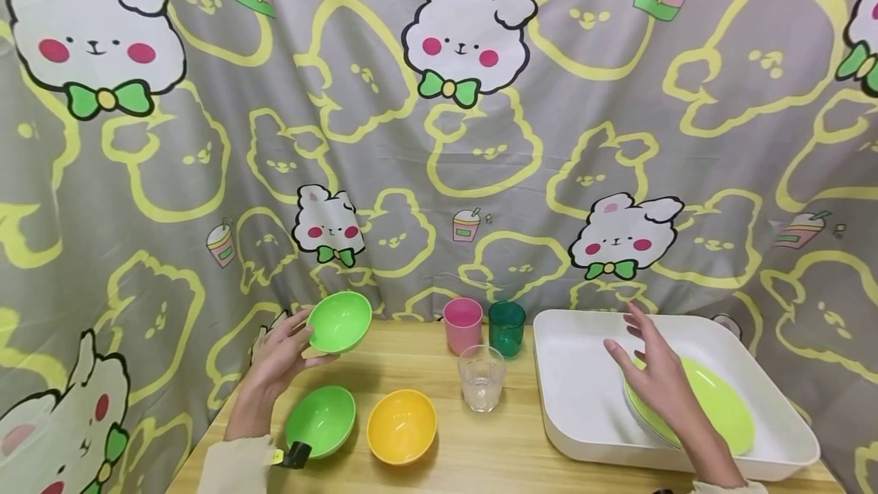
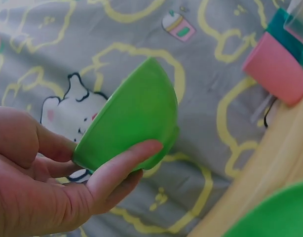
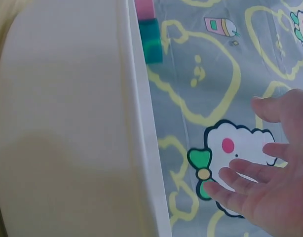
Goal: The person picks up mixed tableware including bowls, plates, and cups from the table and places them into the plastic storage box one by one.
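Head view: on my feed the left hand (image 1: 280, 351) grips a light green bowl (image 1: 339, 322) at its rim, lifted over the desk (image 1: 497, 452) toward the far left corner, tilted, inside showing. Nearer, by the left edge, stands a second green bowl (image 1: 321, 419); an orange bowl (image 1: 402, 427) sits just beside it, toward the middle. Close to the far edge I log a pink cup (image 1: 463, 326) and a dark green cup (image 1: 507, 328), side by side, with a clear glass (image 1: 482, 380) in front. A white tray (image 1: 576, 372) takes the right end, a lime-green dish (image 1: 720, 406) inside. The right hand (image 1: 655, 380) is raised above the tray, fingers extended, holding nothing.

Left wrist view: I get the lifted bowl side-on, one finger laid along its outer wall, others at the rim.

Right wrist view: palm showing, fingers apart, grasp empty; the tray's white surface alongside, patterned curtain (image 3: 191, 84) behind.
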### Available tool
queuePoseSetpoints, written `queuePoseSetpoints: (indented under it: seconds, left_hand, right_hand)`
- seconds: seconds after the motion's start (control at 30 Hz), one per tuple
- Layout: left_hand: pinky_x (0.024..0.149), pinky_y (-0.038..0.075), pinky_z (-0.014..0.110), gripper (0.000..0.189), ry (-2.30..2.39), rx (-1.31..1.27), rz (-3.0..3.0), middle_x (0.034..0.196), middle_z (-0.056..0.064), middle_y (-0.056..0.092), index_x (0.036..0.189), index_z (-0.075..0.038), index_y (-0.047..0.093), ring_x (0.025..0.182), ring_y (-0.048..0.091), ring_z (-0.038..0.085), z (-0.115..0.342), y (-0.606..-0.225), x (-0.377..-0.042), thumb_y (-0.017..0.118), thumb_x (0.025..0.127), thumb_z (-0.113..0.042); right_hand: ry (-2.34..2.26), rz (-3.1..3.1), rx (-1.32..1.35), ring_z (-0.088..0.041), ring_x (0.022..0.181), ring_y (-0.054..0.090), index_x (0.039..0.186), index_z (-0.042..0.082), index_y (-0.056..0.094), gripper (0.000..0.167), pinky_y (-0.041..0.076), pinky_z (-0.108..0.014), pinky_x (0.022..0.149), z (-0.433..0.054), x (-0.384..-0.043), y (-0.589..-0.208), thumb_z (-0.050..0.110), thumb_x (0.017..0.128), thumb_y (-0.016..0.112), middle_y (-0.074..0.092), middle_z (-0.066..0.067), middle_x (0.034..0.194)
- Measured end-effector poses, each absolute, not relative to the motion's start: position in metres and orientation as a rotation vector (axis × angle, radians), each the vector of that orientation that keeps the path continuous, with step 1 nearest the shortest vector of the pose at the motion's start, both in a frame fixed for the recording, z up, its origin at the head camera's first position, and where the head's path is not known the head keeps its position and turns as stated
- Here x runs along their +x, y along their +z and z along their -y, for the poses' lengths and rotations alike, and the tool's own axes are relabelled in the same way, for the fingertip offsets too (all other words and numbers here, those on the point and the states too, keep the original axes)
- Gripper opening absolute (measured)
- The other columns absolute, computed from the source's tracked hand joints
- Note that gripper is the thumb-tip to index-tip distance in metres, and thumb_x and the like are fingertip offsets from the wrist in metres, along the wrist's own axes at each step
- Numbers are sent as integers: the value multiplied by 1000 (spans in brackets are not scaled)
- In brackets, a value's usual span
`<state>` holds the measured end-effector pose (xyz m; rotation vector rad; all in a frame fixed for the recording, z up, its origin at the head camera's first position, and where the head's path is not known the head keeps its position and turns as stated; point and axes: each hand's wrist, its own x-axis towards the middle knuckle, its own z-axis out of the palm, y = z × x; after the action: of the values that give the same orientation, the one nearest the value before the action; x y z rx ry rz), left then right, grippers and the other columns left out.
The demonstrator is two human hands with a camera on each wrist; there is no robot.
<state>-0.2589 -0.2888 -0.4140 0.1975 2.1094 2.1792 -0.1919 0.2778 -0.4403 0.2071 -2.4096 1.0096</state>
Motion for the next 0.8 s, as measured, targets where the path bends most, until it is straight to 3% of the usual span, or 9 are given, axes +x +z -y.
queuePoseSetpoints:
  seconds: [0.8]
  left_hand:
    - [88,59,50,46,2294,197,-1952,148,27,33,157,-2,29,120,59,31,215,-422,-256,30,111,-3]
  right_hand:
    - [1206,2349,211,-46,133,50,158,5,33,70,51,-60,95,-215,-205,-443,21,100,69,49,-26,147]
